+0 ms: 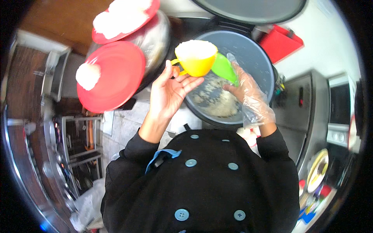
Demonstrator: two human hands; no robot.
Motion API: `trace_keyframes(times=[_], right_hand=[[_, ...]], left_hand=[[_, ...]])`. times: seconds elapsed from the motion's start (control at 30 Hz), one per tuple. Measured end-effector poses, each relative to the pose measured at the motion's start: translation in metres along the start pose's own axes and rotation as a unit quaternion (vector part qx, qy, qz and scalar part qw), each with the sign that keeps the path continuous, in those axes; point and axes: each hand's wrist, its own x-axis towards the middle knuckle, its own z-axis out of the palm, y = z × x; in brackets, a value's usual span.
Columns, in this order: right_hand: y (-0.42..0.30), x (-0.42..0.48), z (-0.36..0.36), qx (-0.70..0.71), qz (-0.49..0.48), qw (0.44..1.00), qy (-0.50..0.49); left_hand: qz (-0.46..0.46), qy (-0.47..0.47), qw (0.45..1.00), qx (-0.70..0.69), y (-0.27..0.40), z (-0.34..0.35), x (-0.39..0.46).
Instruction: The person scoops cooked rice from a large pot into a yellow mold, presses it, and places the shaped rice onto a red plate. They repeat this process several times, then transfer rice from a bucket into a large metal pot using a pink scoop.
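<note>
My bare left hand (172, 90) grips a yellow plastic cup (199, 64) by its handle, with the fingers spread beneath it. White rice (195, 49) fills the cup to the brim. In my right hand (243, 87), covered by a clear plastic glove, is a green rice paddle (223, 68), its blade against the cup's side. Both hands are over a large grey rice-cooker pot (259, 58), where some rice (223, 104) clings to the bottom. To the left, a red plate (116, 75) bears one mound of rice (88, 76). Behind it, another red plate (99, 37) carries larger white mounds.
The cooker's round lid (253, 11) stands raised behind the pot. A red holder (281, 43) is against the wall at right. Nearby stands a grey metal cabinet (291, 99). A plastic-covered round container (156, 40) lies beside the plates. Metal shelving (81, 154) is at left.
</note>
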Motion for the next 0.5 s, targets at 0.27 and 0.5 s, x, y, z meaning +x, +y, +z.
trace_keyframes(times=[0.27,0.5], right_hand=[[-0.159,0.088,0.071,0.397,0.079,0.899,-0.170],[-0.160,0.097,0.098,0.440,0.078,0.883,-0.144]], left_hand=[[0.340,0.072,0.820,0.455,0.185,-0.002,-0.084],[0.415,0.077,0.207,0.883,0.191,0.009,-0.075]])
